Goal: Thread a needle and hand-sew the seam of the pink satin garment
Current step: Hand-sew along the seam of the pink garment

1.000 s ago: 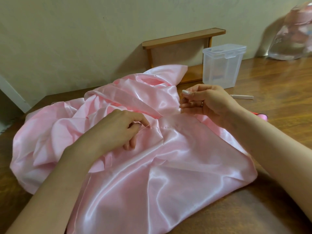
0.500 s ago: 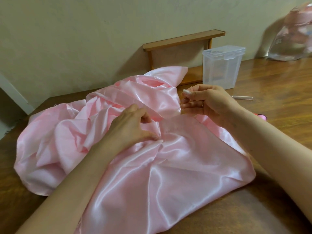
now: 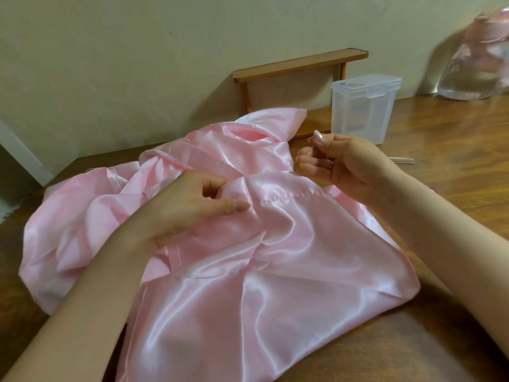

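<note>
Seam (image 3: 289, 198): stitches now exposed. Left grip (image 3: 192, 205) has shifted to pinch the garment (image 3: 248, 285) at its end; right grip (image 3: 341, 161) has lifted clear, pinching what is likely the needle. Looks like stitch pull-through.

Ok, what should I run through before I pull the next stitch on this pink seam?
1. Left hand pinches the pink satin garment at the seam: ok.
2. Stitch line in plain view between both hands: ok.
3. Needle pinched in the right hand fingers: cannot tell, too thin to see.
4. Thread free of tangles: cannot tell.
5. Satin below the seam lying smooth: not ok, it puckers beside the left thumb.
</note>
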### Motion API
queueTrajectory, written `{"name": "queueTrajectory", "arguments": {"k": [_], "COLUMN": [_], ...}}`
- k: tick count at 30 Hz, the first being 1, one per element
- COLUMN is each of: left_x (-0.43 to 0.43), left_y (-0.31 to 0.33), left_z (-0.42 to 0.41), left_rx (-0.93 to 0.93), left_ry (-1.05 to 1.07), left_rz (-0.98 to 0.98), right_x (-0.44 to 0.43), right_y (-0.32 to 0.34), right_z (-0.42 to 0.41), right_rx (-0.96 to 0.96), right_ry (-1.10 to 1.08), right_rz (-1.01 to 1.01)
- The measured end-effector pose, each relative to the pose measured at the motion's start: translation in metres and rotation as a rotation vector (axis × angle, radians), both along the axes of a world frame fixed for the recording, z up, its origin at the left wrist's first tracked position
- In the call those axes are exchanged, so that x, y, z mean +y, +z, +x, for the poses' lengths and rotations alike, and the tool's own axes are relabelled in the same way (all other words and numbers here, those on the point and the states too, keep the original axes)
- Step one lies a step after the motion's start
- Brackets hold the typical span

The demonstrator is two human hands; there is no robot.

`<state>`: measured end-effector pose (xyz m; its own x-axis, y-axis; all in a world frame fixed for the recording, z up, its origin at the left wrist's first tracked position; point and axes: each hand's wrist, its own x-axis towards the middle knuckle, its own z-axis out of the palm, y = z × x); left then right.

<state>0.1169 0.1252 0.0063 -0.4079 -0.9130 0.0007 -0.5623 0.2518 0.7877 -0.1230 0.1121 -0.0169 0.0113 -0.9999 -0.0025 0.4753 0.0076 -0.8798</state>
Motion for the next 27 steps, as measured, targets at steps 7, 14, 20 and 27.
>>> {"name": "queueTrajectory", "arguments": {"k": [7, 14, 20, 27], "left_x": [0.005, 0.005, 0.006, 0.007], "left_y": [0.002, 0.000, -0.001, -0.002], "left_z": [0.001, 0.001, 0.000, -0.005], "left_rx": [0.109, 0.144, 0.119, 0.103], "left_ry": [0.071, 0.104, 0.093, 0.124], "left_rz": [0.111, 0.154, 0.149, 0.121], "right_x": [-0.001, -0.005, -0.007, -0.007], "right_y": [0.000, -0.002, -0.003, -0.001], "right_z": [-0.002, -0.009, -0.012, -0.018], "right_rx": [-0.221, -0.501, -0.542, -0.523], "right_ry": [-0.027, -0.189, -0.255, -0.305], "right_rz": [0.063, 0.124, 0.065, -0.004]}}
